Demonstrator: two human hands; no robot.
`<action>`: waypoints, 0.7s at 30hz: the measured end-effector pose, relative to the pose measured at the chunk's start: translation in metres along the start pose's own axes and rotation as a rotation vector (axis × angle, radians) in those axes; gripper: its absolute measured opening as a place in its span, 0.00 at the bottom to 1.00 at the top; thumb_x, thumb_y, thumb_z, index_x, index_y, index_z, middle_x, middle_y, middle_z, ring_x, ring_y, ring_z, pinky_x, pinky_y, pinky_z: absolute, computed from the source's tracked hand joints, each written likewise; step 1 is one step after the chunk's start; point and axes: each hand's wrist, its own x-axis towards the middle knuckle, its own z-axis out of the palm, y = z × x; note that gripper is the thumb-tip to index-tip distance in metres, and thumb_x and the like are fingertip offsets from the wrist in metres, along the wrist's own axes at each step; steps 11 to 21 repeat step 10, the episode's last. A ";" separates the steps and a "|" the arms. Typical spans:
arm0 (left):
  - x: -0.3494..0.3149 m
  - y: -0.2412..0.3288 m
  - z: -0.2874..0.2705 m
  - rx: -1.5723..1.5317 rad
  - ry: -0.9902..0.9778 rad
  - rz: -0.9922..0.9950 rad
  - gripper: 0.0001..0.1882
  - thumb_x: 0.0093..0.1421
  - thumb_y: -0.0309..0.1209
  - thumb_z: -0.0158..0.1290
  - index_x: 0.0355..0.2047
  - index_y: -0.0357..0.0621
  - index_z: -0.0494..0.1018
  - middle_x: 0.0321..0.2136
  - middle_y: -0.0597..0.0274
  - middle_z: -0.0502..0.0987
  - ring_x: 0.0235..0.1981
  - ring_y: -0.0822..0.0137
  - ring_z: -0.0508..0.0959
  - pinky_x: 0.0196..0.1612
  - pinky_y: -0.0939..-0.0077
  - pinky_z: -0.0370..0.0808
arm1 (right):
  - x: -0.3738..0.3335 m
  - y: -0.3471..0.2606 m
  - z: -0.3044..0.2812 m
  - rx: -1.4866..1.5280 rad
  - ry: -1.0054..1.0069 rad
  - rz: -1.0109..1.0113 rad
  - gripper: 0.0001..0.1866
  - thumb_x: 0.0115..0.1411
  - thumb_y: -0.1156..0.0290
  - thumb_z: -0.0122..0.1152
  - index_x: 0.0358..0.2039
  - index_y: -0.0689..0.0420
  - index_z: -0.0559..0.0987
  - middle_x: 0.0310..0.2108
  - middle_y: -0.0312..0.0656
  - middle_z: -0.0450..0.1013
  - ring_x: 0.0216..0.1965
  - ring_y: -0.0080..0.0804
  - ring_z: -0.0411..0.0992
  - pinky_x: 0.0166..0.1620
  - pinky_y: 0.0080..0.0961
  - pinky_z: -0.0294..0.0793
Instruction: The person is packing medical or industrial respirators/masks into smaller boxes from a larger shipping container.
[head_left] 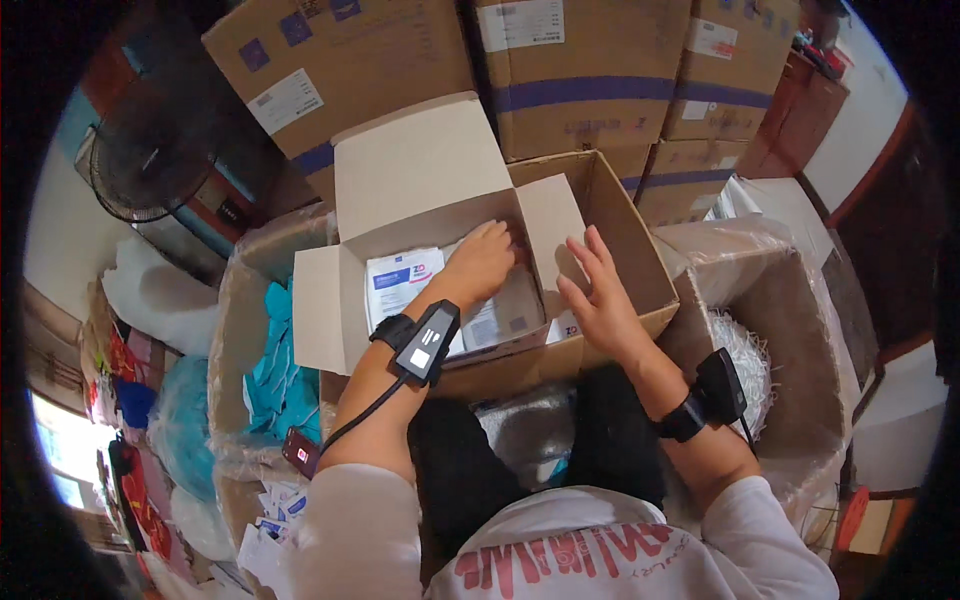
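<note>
A small open carton [425, 160] with raised flaps sits in front of me. Inside lie flat white packets [400, 278] with blue and pink print. My left hand [482, 262] reaches down into this carton, over the packets. Its fingers are curled together with their tips hidden, so what they hold cannot be made out. Beside the carton's right flap [553, 215] is my right hand [606, 300], empty, with thumb and fingers apart. Another white packet [563, 326] shows partly near its fingers. Both wrists wear black straps with small devices.
The small carton rests on a larger brown box [640, 265]. At left, a plastic-lined bin holds teal pieces [270, 370]; a lined bin at right holds white strands [740, 365]. Stacked cartons [590, 70] stand behind. A phone-like device [300, 452] lies by my left arm.
</note>
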 end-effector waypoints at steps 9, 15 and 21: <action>-0.018 -0.012 -0.037 -0.187 0.054 0.067 0.09 0.46 0.27 0.51 0.31 0.47 0.70 0.37 0.60 0.71 0.48 0.62 0.67 0.57 0.59 0.56 | -0.011 -0.006 -0.011 0.008 -0.080 0.060 0.26 0.55 0.68 0.54 0.54 0.60 0.62 0.61 0.57 0.43 0.59 0.49 0.51 0.55 0.31 0.58; -0.024 -0.014 -0.039 -0.172 0.024 0.070 0.10 0.46 0.28 0.52 0.32 0.49 0.70 0.37 0.60 0.70 0.48 0.62 0.67 0.57 0.58 0.56 | -0.012 -0.008 -0.010 0.011 -0.079 0.058 0.26 0.55 0.68 0.54 0.54 0.60 0.62 0.61 0.57 0.43 0.59 0.49 0.51 0.55 0.31 0.58; -0.024 -0.014 -0.039 -0.172 0.024 0.070 0.10 0.46 0.28 0.52 0.32 0.49 0.70 0.37 0.60 0.70 0.48 0.62 0.67 0.57 0.58 0.56 | -0.012 -0.008 -0.010 0.011 -0.079 0.058 0.26 0.55 0.68 0.54 0.54 0.60 0.62 0.61 0.57 0.43 0.59 0.49 0.51 0.55 0.31 0.58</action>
